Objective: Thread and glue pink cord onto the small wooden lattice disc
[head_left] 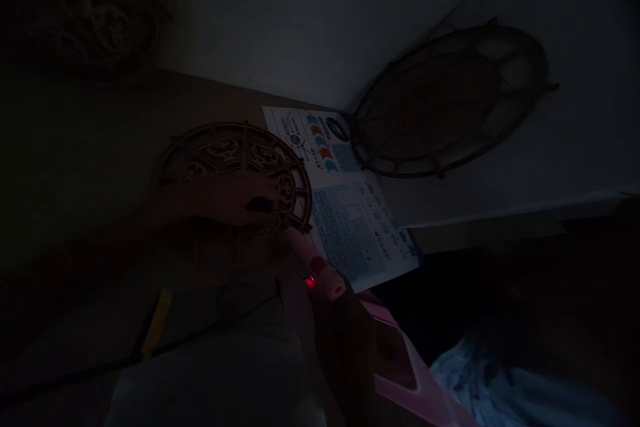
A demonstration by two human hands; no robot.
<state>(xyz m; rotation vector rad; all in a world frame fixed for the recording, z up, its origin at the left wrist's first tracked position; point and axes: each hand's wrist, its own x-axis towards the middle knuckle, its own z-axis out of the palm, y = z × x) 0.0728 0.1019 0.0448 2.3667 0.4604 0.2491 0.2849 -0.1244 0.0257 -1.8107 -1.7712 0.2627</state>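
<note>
The scene is very dark. My left hand (225,199) lies across a round brown openwork frame (223,147) with curled scroll patterns, its fingers closed on the middle part; the exact grip is hard to see. My right hand (345,330) is wrapped round a pink hot glue gun (327,281) with a small red light glowing on it. The far end of the glue gun is close to the frame's lower right edge, near my left fingertips. Whether it touches the frame, I cannot tell.
A printed sheet (345,213) lies partly under the frame. Another round openwork frame (445,100) leans at the wall on the right, and a similar one (110,27) is upper left. A dark cord (210,328) crosses the lower left near a yellow strip (157,321).
</note>
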